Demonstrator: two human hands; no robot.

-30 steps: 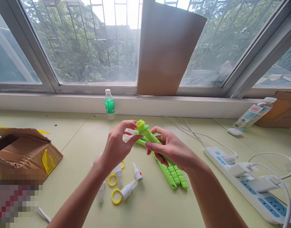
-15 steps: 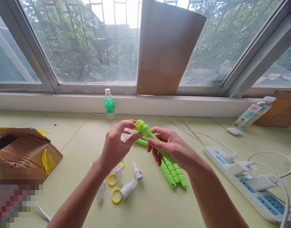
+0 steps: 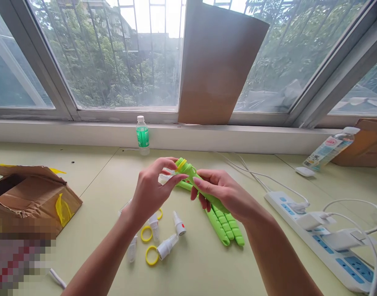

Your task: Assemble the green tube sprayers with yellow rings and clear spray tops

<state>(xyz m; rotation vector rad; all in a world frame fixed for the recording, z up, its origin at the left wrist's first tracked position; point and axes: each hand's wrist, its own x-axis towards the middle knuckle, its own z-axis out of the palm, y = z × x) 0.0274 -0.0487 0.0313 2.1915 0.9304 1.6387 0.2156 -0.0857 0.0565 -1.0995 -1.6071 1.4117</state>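
Note:
My right hand point(image 3: 217, 188) is wrapped round the body of a green plastic tube point(image 3: 190, 172), which slants with its threaded end up and to the left. A yellow ring point(image 3: 182, 165) sits around that end. My left hand point(image 3: 153, 181) has its fingers and thumb closed about the ringed end. Under and behind the right hand, several grooved green tubes point(image 3: 227, 228) lie side by side on the table. Below my left hand are loose yellow rings point(image 3: 152, 255) and several white nozzle-like parts point(image 3: 166, 248) with ribbed or clear ends. Clear pieces behind the left fingers are partly hidden.
A cardboard box point(image 3: 37, 197) with yellow scraps stands at the left. A small green-labelled bottle point(image 3: 142, 135) is by the window sill. On the right lie a power strip point(image 3: 318, 242) with plugs and white cables, a leaning bottle point(image 3: 330, 150) and another carton point(image 3: 364, 144).
Both hands stay on the green tube, with barely any shift. The whole view has moved slightly; the loose parts on the table lie as before.

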